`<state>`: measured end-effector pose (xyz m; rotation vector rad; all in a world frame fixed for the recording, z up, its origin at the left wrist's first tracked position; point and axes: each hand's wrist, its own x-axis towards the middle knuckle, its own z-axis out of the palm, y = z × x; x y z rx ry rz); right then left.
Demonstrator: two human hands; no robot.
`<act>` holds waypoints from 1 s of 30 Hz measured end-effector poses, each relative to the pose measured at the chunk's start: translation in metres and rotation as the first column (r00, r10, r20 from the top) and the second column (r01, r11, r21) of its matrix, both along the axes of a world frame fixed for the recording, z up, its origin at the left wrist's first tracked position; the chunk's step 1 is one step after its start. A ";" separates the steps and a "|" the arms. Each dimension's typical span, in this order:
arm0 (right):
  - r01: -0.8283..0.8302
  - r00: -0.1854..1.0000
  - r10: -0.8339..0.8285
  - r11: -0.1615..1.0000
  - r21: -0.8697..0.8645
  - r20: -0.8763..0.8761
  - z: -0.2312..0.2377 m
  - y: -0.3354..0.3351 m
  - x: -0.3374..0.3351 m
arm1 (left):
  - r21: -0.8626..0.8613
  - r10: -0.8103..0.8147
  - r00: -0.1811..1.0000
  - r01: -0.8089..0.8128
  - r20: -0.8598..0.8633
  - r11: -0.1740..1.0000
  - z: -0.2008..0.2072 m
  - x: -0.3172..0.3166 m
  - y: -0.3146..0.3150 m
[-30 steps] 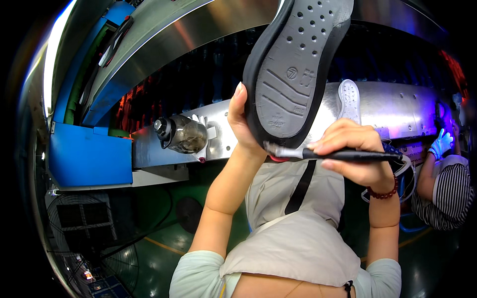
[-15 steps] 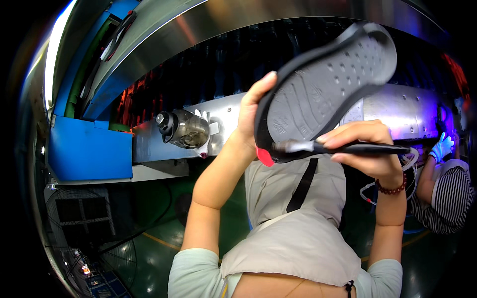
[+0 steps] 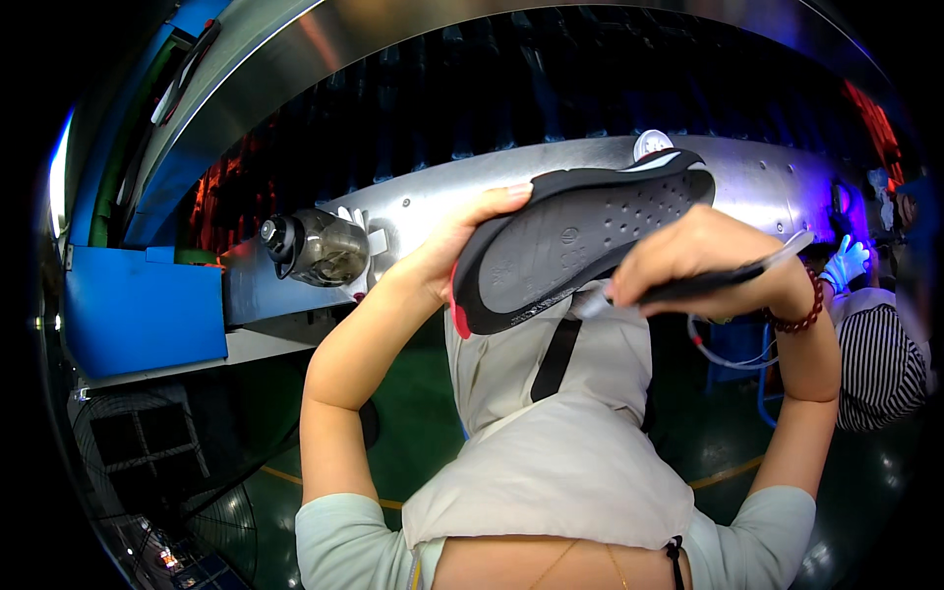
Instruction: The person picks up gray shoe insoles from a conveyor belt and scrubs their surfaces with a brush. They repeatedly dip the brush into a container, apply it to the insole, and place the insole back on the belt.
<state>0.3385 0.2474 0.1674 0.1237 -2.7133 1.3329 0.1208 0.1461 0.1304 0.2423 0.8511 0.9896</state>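
My left hand [image 3: 457, 231] is closed on the heel end of a dark grey and black shoe sole [image 3: 551, 246], with its thumb over the upper rim. The sole is tilted, its dotted inner face toward me and a red patch at the heel. In my right hand [image 3: 703, 256] is a brush [image 3: 688, 286] with a black handle. Its pale bristles, smeared by motion, are at the sole's lower edge; whether they touch is unclear. A wet-looking shine runs along that edge. A thin clear tube [image 3: 733, 366] hangs below my right wrist.
Beyond my hands runs a metal ledge [image 3: 418, 211] before a dark conveyor. A dark drink bottle [image 3: 329, 251] lies there by a white glove [image 3: 377, 241], and a round white object [image 3: 652, 145] is behind the sole. A blue box [image 3: 147, 315] stands left; a co-worker's gloved hand [image 3: 846, 264] is right.
The sole has come lower and left and lies flatter. My right hand has moved the brush from the heel inside along the lower edge toward the middle.
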 end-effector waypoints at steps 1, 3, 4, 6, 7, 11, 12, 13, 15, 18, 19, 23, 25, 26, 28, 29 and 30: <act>0.017 0.994 -0.026 0.996 -0.084 -0.111 -0.002 0.005 0.000 | 0.016 -0.014 1.000 0.015 -0.010 1.000 0.001 0.000 0.001; 0.025 0.999 -0.024 1.000 -0.006 0.031 -0.003 0.007 0.001 | 0.049 -0.042 0.999 0.043 -0.029 0.998 0.001 0.002 0.001; -0.011 0.997 0.008 0.999 0.036 0.075 -0.003 0.008 0.002 | 0.038 -0.043 0.997 0.045 -0.067 0.998 -0.001 0.002 -0.001; -0.055 0.990 0.046 0.996 0.072 0.131 0.000 0.010 0.005 | 0.016 0.001 0.999 -0.001 -0.037 1.000 -0.006 -0.003 -0.005; -0.063 0.989 0.054 0.996 0.064 0.139 0.006 0.011 0.006 | -0.001 0.024 0.999 -0.024 -0.025 1.000 -0.007 -0.006 -0.008; 0.044 0.996 -0.048 0.997 -0.062 -0.071 0.004 0.019 0.004 | 0.033 0.105 0.991 -0.107 0.078 0.994 -0.008 -0.017 -0.014; 0.037 0.998 -0.041 0.996 -0.077 -0.051 -0.004 0.021 0.006 | 0.041 0.103 0.994 -0.105 0.036 0.994 -0.006 -0.015 -0.015; 0.022 0.999 -0.026 0.995 -0.096 -0.035 -0.010 0.024 0.004 | 0.048 0.112 0.994 -0.111 -0.010 0.993 -0.005 -0.015 -0.018; 0.017 0.998 -0.018 1.000 0.024 0.064 -0.001 0.020 0.012 | 0.048 0.113 0.993 -0.112 -0.024 0.993 -0.007 -0.020 -0.018; 0.041 0.999 -0.041 0.999 -0.017 -0.024 0.006 0.018 0.012 | 0.013 0.088 0.992 -0.090 0.087 0.996 -0.030 -0.039 -0.027; 0.111 0.987 -0.117 0.992 -0.058 -0.114 0.003 0.021 0.011 | 0.025 0.113 0.991 -0.115 0.070 0.993 -0.034 -0.042 -0.027; 0.105 0.988 -0.112 0.992 -0.070 -0.109 -0.011 0.016 0.015 | 0.225 0.012 0.990 0.020 -0.142 0.974 -0.030 -0.055 -0.027; 0.111 0.979 -0.119 0.992 -0.058 -0.163 0.007 0.000 0.020 | 0.189 0.016 1.000 -0.014 -0.008 0.982 -0.029 -0.069 -0.030; 0.148 0.964 -0.170 0.982 -0.120 -0.203 0.017 -0.009 0.021 | 0.227 0.062 0.995 -0.078 0.073 0.971 0.000 -0.052 -0.025; 0.201 0.924 -0.258 0.956 -0.213 -0.284 0.028 -0.023 0.023 | 0.274 0.141 0.990 -0.129 -0.022 0.953 -0.041 -0.061 -0.021; 0.222 0.902 -0.294 0.944 -0.244 -0.316 0.028 -0.026 0.022 | 0.315 0.162 0.981 -0.187 0.104 0.930 -0.063 -0.053 -0.021; 0.267 0.863 -0.356 0.924 -0.273 -0.358 0.020 -0.028 0.016 | 0.345 0.152 0.961 -0.227 0.232 0.911 -0.086 -0.044 -0.015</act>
